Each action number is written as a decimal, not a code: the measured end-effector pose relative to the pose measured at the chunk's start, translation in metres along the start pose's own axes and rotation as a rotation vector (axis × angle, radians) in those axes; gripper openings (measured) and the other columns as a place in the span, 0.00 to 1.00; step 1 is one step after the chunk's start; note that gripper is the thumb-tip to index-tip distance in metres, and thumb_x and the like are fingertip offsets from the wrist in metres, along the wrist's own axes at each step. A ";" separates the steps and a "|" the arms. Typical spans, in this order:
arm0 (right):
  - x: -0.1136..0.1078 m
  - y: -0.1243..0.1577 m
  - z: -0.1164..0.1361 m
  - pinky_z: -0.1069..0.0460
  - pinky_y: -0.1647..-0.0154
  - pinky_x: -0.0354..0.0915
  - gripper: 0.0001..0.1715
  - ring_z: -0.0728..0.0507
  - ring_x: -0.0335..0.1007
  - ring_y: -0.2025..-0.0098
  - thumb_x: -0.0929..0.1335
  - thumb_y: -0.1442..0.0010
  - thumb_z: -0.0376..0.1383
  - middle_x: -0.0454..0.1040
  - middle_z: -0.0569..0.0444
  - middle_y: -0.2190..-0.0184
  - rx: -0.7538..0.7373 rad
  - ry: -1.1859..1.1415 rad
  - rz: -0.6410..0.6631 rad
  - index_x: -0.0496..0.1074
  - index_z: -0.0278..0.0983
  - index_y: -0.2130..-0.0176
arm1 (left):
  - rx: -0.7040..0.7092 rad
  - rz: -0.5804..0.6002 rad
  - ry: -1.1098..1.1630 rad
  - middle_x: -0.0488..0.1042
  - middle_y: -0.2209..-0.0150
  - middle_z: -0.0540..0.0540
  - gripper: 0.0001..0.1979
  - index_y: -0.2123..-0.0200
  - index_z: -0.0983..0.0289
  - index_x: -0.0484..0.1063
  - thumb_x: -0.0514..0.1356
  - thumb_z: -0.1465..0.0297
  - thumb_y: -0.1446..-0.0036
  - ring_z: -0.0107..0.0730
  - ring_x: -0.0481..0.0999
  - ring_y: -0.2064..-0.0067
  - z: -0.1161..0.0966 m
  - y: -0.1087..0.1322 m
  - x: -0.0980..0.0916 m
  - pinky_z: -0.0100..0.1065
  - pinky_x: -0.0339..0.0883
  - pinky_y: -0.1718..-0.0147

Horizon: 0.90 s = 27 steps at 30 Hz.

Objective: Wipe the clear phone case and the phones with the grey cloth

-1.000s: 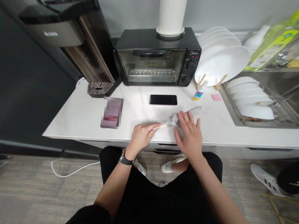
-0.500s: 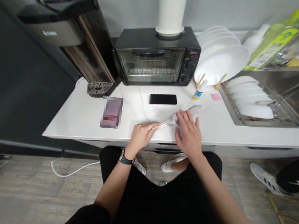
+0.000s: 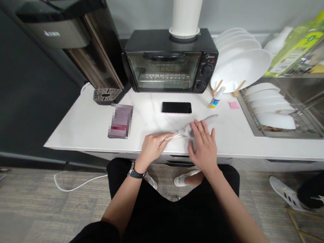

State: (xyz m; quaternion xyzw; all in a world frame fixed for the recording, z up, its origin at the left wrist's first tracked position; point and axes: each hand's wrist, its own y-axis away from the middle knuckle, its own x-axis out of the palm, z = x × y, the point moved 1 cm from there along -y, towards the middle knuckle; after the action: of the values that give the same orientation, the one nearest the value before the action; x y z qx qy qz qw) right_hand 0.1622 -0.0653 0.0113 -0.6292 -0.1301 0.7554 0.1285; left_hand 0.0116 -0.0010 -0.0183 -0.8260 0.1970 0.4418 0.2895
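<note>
While left hand [image 3: 152, 145] is pinching the plastic bag [image 3: 210, 120] | right hand [image 3: 204, 147] is pressing it, fingers flat | bag is running diagonally right-and-away

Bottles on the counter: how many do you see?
2. A small bottle stands in front of the plates, right of the oven; a big green bottle stands behind the sink. Others may be hidden.

Black clothing, bare forearms, a dark wristwatch [image 3: 136, 172] on the left wrist
</note>
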 end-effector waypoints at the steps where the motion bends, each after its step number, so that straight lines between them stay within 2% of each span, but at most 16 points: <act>1: -0.001 -0.001 -0.002 0.43 0.48 0.39 0.30 0.44 0.30 0.46 0.54 0.50 0.34 0.41 0.57 0.47 0.018 0.007 -0.010 0.40 0.36 0.48 | 0.005 -0.005 0.005 0.68 0.63 0.49 0.13 0.61 0.56 0.61 0.44 0.71 0.49 0.25 0.67 0.63 -0.002 -0.001 -0.001 0.26 0.57 0.67; 4: 0.002 0.004 0.017 0.43 0.48 0.38 0.30 0.43 0.28 0.46 0.54 0.49 0.37 0.39 0.57 0.47 -0.024 0.003 0.020 0.41 0.35 0.48 | -0.012 -0.017 -0.020 0.70 0.69 0.52 0.11 0.66 0.60 0.65 0.45 0.71 0.50 0.27 0.68 0.67 0.002 0.000 0.002 0.27 0.57 0.70; 8: 0.009 0.014 0.053 0.45 0.47 0.35 0.28 0.45 0.28 0.46 0.53 0.48 0.40 0.39 0.60 0.47 -0.204 -0.039 0.106 0.42 0.37 0.48 | -0.041 -0.008 -0.075 0.69 0.80 0.56 0.09 0.80 0.66 0.66 0.48 0.73 0.55 0.29 0.67 0.76 0.017 0.005 0.008 0.28 0.55 0.77; 11: 0.009 0.012 0.043 0.44 0.47 0.33 0.30 0.44 0.29 0.46 0.53 0.48 0.44 0.39 0.60 0.47 -0.210 -0.048 0.104 0.41 0.38 0.48 | -0.030 -0.002 -0.075 0.70 0.78 0.55 0.08 0.78 0.65 0.66 0.49 0.74 0.55 0.29 0.68 0.75 0.016 0.004 0.007 0.28 0.56 0.76; 14: 0.004 0.005 0.011 0.42 0.48 0.33 0.32 0.43 0.28 0.46 0.52 0.49 0.45 0.38 0.58 0.47 -0.063 -0.013 0.057 0.39 0.36 0.47 | 0.004 -0.008 -0.036 0.70 0.68 0.51 0.11 0.66 0.60 0.65 0.46 0.73 0.52 0.27 0.68 0.67 0.005 0.000 0.001 0.27 0.58 0.70; 16: 0.001 0.001 -0.001 0.41 0.49 0.34 0.32 0.42 0.26 0.46 0.51 0.49 0.44 0.37 0.57 0.47 0.012 0.008 0.033 0.38 0.35 0.47 | 0.022 -0.013 -0.011 0.69 0.64 0.49 0.13 0.62 0.57 0.62 0.45 0.72 0.50 0.25 0.67 0.63 -0.001 -0.002 -0.001 0.26 0.58 0.67; 19: 0.003 0.004 0.012 0.41 0.48 0.35 0.33 0.42 0.25 0.46 0.52 0.49 0.46 0.36 0.57 0.46 -0.035 -0.003 0.060 0.38 0.34 0.47 | 0.004 -0.025 -0.019 0.70 0.68 0.51 0.12 0.64 0.60 0.64 0.45 0.72 0.51 0.27 0.68 0.66 0.002 -0.001 0.001 0.27 0.58 0.69; 23: 0.009 0.012 0.047 0.44 0.47 0.34 0.36 0.44 0.25 0.46 0.52 0.51 0.50 0.36 0.59 0.47 -0.243 -0.054 0.144 0.40 0.35 0.47 | -0.037 -0.016 -0.071 0.69 0.80 0.55 0.09 0.78 0.66 0.67 0.48 0.73 0.55 0.30 0.67 0.76 0.017 0.004 0.007 0.28 0.56 0.77; 25: 0.009 0.012 0.045 0.44 0.47 0.34 0.34 0.45 0.26 0.46 0.51 0.50 0.49 0.37 0.60 0.47 -0.262 -0.062 0.149 0.40 0.37 0.48 | -0.037 -0.010 -0.077 0.69 0.80 0.55 0.08 0.79 0.66 0.67 0.49 0.73 0.56 0.30 0.67 0.77 0.018 0.004 0.007 0.28 0.56 0.77; 27: 0.007 0.007 0.029 0.43 0.47 0.33 0.32 0.45 0.27 0.46 0.51 0.49 0.46 0.37 0.59 0.47 -0.180 -0.050 0.113 0.38 0.37 0.47 | -0.023 -0.010 -0.063 0.70 0.76 0.54 0.09 0.73 0.65 0.67 0.48 0.72 0.54 0.29 0.68 0.73 0.013 0.002 0.005 0.28 0.57 0.75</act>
State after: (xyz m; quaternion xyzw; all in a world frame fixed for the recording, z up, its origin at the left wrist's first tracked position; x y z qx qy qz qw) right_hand 0.1326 -0.0704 0.0073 -0.6255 -0.1650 0.7622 0.0252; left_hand 0.0049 0.0050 -0.0287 -0.8158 0.1784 0.4684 0.2885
